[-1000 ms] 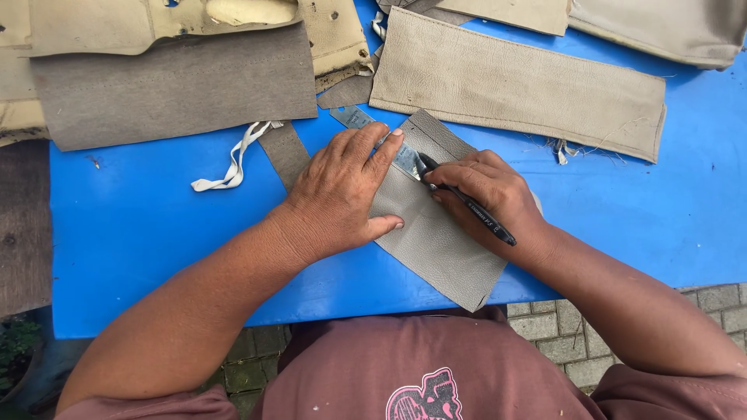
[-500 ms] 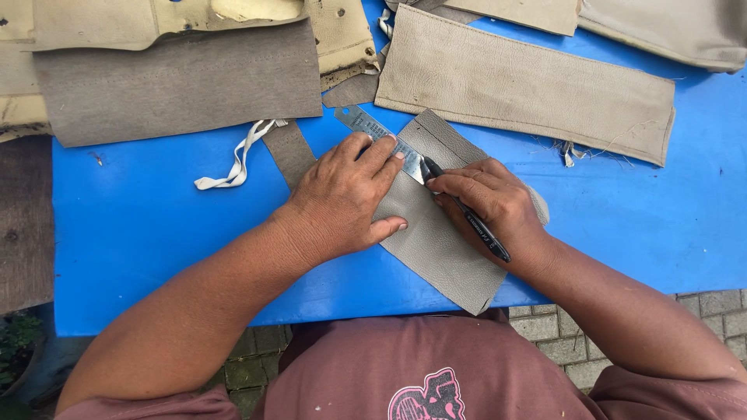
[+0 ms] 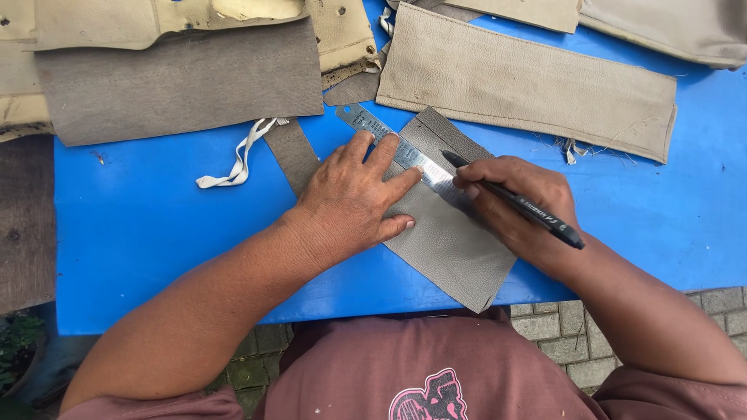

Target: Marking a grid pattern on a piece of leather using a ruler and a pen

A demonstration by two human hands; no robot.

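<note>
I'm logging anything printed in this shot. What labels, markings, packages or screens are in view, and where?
No packages, signs or screens.
Pen: black, in the right hand, a line of small white print along its barrel.
Ruler: silver metal strip under the left hand, fine engraved marks.
Shirt print: pink shape on maroon, bottom edge.

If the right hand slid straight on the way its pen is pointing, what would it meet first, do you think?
The pen in the right hand points up and left, its tip at the metal ruler lying on the grey leather piece. The ruler's edge would likely come first, then the left hand's fingers pressing on it.
</note>
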